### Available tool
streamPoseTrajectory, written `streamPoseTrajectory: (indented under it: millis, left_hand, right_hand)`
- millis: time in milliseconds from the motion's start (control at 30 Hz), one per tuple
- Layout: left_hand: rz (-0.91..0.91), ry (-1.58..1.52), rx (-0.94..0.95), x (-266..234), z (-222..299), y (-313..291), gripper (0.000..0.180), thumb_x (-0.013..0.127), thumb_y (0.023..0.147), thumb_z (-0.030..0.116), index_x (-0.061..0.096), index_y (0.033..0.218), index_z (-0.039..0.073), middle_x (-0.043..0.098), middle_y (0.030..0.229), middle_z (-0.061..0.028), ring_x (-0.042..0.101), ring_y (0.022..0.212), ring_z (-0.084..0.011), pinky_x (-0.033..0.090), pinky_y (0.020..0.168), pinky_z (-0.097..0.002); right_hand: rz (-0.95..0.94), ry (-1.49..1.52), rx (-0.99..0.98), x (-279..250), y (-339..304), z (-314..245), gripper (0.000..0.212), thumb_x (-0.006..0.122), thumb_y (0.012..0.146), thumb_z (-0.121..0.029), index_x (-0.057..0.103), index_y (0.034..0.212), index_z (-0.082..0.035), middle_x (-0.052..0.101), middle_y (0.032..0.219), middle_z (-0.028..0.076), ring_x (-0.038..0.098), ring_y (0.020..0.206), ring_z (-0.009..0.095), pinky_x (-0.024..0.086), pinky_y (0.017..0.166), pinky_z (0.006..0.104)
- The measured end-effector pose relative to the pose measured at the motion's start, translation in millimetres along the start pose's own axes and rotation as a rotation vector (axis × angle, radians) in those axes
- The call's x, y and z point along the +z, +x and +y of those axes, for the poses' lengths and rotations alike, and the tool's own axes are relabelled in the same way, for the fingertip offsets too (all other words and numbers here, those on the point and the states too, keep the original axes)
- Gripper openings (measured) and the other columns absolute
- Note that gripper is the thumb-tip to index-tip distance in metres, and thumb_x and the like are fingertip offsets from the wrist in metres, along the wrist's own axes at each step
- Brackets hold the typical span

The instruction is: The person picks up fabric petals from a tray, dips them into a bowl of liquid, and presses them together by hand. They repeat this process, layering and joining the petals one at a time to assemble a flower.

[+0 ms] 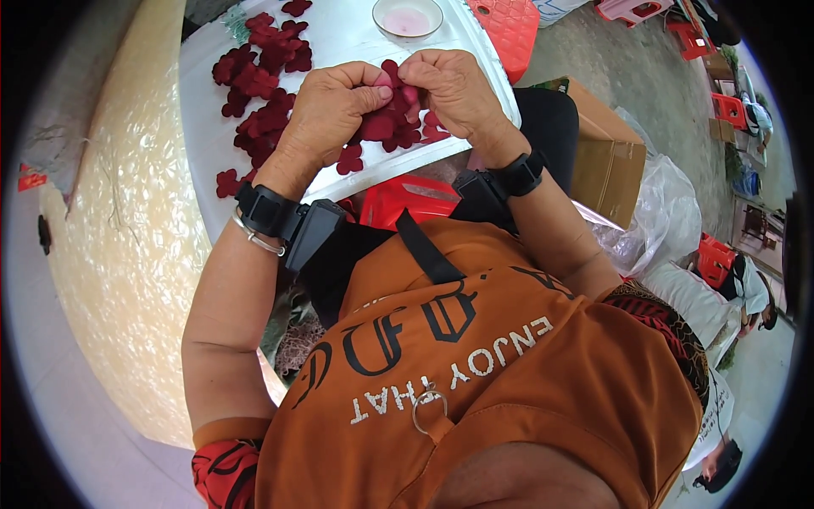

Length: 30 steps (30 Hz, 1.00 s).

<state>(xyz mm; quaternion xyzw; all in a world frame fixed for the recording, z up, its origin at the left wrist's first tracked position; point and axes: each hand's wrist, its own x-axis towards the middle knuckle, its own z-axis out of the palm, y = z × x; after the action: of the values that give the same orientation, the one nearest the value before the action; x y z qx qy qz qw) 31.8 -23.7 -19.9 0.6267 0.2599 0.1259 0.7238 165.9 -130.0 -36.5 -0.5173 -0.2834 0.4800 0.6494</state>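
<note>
Dark red flower-shaped petal pieces (256, 81), seemingly of cloth, lie in a heap on a white board or tray (203, 127). Above its near edge, my left hand (331, 110) pinches a dark red petal piece (379, 125) between thumb and fingertips. My right hand (454, 89) is closed at the same piece from the other side, its fingertips close to my left ones. More petal pieces lie under and beside my hands, partly hidden by them. A clear bowl (408, 19) with pinkish liquid stands beyond my fingers.
A red plastic stool (507, 34) touches the board's far right. At right stand a cardboard box (606, 161) and a clear plastic bag (666, 208). A shiny cream-coloured surface (127, 237) fills the left. Other people (750, 288) sit at the far right.
</note>
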Motion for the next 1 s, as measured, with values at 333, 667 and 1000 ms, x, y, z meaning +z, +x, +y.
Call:
streamPoseTrajectory:
  millis: [333,667,1000]
  left_hand:
    - [0.043,-0.170,-0.085,-2.2,1.3,1.6,0.006,0.059,0.079,0.000,0.063,0.083,-0.003,0.062,0.072,-0.0039,0.056,0.062,-0.0083,0.048,0.056,-0.0200]
    - [-0.008,-0.173,-0.079,-2.5,2.8,1.2,0.006,0.059,0.080,-0.001,0.063,0.084,-0.003,0.062,0.073,-0.0040,0.057,0.062,-0.0090,0.049,0.057,-0.0206]
    - [-0.062,-0.176,-0.125,-5.5,4.9,0.1,0.008,0.057,0.081,0.001,0.062,0.088,-0.002,0.062,0.076,-0.0034,0.057,0.067,-0.0090,0.048,0.061,-0.0200]
  right_hand:
    - [-0.065,0.087,0.001,-2.4,0.7,-1.0,0.020,0.062,0.080,-0.013,0.060,0.083,0.006,0.059,0.072,0.010,0.056,0.056,0.017,0.050,0.050,0.0269]
    - [-0.081,0.111,0.059,-3.7,-3.0,-4.9,0.018,0.065,0.077,-0.008,0.060,0.086,0.006,0.060,0.071,0.011,0.058,0.056,0.018,0.053,0.053,0.0281]
    - [-0.078,0.077,0.038,0.5,-5.7,-5.2,0.017,0.065,0.077,-0.008,0.061,0.086,0.006,0.060,0.069,0.010,0.057,0.054,0.016,0.051,0.051,0.0262]
